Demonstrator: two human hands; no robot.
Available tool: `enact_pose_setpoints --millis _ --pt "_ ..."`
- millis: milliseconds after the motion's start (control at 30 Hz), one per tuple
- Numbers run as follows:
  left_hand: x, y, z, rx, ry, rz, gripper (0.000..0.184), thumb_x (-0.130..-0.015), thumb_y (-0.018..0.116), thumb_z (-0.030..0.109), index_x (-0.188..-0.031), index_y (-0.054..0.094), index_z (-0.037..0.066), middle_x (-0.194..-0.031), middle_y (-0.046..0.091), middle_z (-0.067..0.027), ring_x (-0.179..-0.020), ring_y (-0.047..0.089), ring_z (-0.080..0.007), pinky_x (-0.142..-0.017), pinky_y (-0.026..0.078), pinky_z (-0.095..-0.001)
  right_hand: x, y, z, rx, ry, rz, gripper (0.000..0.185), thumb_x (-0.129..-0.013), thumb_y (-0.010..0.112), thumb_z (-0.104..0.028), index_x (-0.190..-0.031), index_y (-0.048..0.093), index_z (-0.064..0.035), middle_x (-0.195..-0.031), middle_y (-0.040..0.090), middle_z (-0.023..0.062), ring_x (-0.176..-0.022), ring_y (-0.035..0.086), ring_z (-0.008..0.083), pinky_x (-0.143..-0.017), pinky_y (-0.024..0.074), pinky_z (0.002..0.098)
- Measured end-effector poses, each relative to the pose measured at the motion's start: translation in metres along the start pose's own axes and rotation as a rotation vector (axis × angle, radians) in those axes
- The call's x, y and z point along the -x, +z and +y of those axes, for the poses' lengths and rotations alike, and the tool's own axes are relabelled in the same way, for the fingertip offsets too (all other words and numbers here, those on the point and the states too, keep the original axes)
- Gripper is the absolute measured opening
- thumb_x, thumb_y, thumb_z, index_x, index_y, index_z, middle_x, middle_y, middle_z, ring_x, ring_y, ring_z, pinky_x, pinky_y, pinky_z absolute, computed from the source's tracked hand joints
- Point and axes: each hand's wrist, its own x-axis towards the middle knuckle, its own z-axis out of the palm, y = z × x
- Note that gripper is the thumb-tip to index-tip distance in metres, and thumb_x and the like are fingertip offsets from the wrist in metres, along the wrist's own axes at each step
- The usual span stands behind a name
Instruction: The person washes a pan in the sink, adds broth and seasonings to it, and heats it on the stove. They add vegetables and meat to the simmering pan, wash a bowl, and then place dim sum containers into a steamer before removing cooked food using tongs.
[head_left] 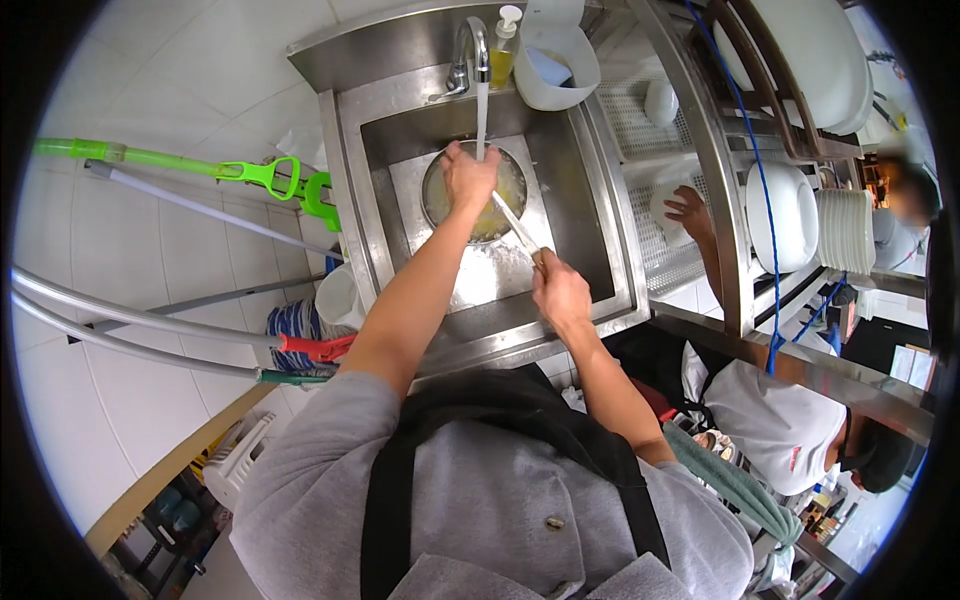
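Note:
In the steel sink (pixel 585 190), a round metal bowl or pan (pixel 432 200) holds yellowish, foamy water. My left hand (pixel 470 178) is over it with fingers curled, right beside the running water stream. A long, pale, narrow utensil (pixel 517 225) slants from under that hand toward my right hand (pixel 562 292). My right hand is closed around its near end. The far end lies at my left fingers and is hidden, so its kind does not show.
The running tap (pixel 472 60) stands at the back, beside a soap bottle (pixel 504 45) and a white container (pixel 557 80). On the right, another person's hand (pixel 688 210) reaches over a perforated rack (pixel 665 265). Stacked plates (pixel 845 228) fill the shelf. Green-handled poles (pixel 240 172) lean left.

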Motion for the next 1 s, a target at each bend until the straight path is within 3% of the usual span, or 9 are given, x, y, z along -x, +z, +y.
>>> enact_pose_setpoints --millis 67,133,233,467,500,600,633,767,1000 --pt "0.002 0.023 -0.003 -0.003 0.03 0.125 0.074 -0.081 0.066 0.05 -0.116 0.053 -0.014 -0.13 0.05 -0.035 -0.125 0.047 -0.043 -0.105 0.038 -0.0481 -0.013 0.002 -0.022 0.047 0.075 -0.068 0.024 -0.089 0.055 -0.016 -0.112 0.059 -0.0097 -0.092 0.068 0.0225 -0.086 0.066 0.0413 -0.077 0.0521 0.0514" --pt "-0.011 0.044 -0.018 -0.142 0.087 0.351 0.068 -0.087 0.062 0.049 -0.109 0.056 -0.015 -0.113 0.061 -0.0329 -0.105 0.062 -0.0407 -0.09 0.051 -0.0468 -0.026 0.003 -0.042 0.069 0.106 -0.101 0.026 -0.089 0.053 -0.013 -0.113 0.058 -0.0042 -0.092 0.068 0.0255 -0.087 0.066 0.0424 -0.079 0.0527 0.0509" --pt "-0.022 0.036 -0.011 0.89 -0.559 -0.018 0.059 -0.101 0.042 0.049 -0.087 0.063 -0.005 -0.066 0.063 -0.0126 -0.044 0.057 -0.0178 -0.037 0.044 -0.0298 -0.037 0.01 -0.057 0.033 0.057 -0.178 0.029 -0.088 0.051 -0.01 -0.112 0.056 0.0055 -0.09 0.065 0.0325 -0.089 0.065 0.0468 -0.081 0.0529 0.0503" --pt "-0.003 0.033 -0.042 1.034 -0.595 -0.312 0.048 -0.105 0.034 0.04 -0.083 0.059 0.005 -0.059 0.045 -0.0014 -0.043 0.038 -0.0126 -0.037 0.03 -0.0276 -0.081 0.011 -0.054 -0.221 0.053 -0.23 0.028 -0.087 0.055 -0.015 -0.1 0.064 0.0081 -0.09 0.065 0.034 -0.095 0.063 0.0477 -0.082 0.0511 0.0503" --pt "0.0 0.03 -0.043 1.032 -0.596 -0.309 0.048 -0.105 0.034 0.04 -0.083 0.059 0.005 -0.059 0.045 -0.0014 -0.043 0.038 -0.0126 -0.037 0.03 -0.0276 -0.085 0.012 -0.057 -0.199 0.051 -0.22 0.027 -0.085 0.057 -0.016 -0.093 0.065 0.0091 -0.085 0.067 0.0308 -0.08 0.069 0.0407 -0.069 0.0536 0.0467" --pt "0.012 0.021 -0.042 0.988 -0.647 -0.335 0.041 -0.104 0.039 0.035 -0.08 0.053 0.006 -0.061 0.048 -0.0033 -0.046 0.043 -0.016 -0.041 0.035 -0.0313 -0.095 0.008 -0.068 -0.466 0.198 -0.332 0.026 -0.085 0.06 -0.015 -0.091 0.064 0.0098 -0.08 0.067 0.0271 -0.059 0.068 0.0308 -0.052 0.0516 0.0411" --pt "0.018 0.015 -0.036 0.975 -0.629 -0.413 0.036 -0.102 0.043 0.033 -0.08 0.052 0.006 -0.062 0.049 -0.0046 -0.05 0.047 -0.018 -0.044 0.038 -0.033 -0.1 0.01 -0.071 -0.499 0.232 -0.316 0.022 -0.086 0.06 -0.014 -0.09 0.063 0.0076 -0.069 0.064 0.0167 -0.043 0.057 0.019 -0.039 0.0434 0.0344" --pt "0.028 -0.007 -0.027 1.024 -0.607 -0.567 0.029 -0.095 0.055 0.029 -0.079 0.05 0.005 -0.067 0.053 -0.007 -0.062 0.057 -0.0214 -0.061 0.053 -0.0388 -0.111 0.021 -0.05 -1.237 0.443 -0.484 0.015 -0.093 0.053 -0.012 -0.098 0.06 0.0001 -0.062 0.047 -0.0003 -0.045 0.043 0.0108 -0.038 0.0346 0.0294" --pt "0.005 0.017 -0.062 1.152 -0.828 -0.386 0.025 -0.097 0.057 0.022 -0.088 0.056 -0.001 -0.075 0.057 -0.0083 -0.072 0.063 -0.0241 -0.071 0.059 -0.0387 -0.048 0.04 -0.033 -1.904 0.636 -0.801 0.042 -0.102 0.038 -0.035 -0.109 0.056 0.0018 -0.056 0.039 -0.0018 -0.043 0.035 0.0102 -0.04 0.0319 0.0249"
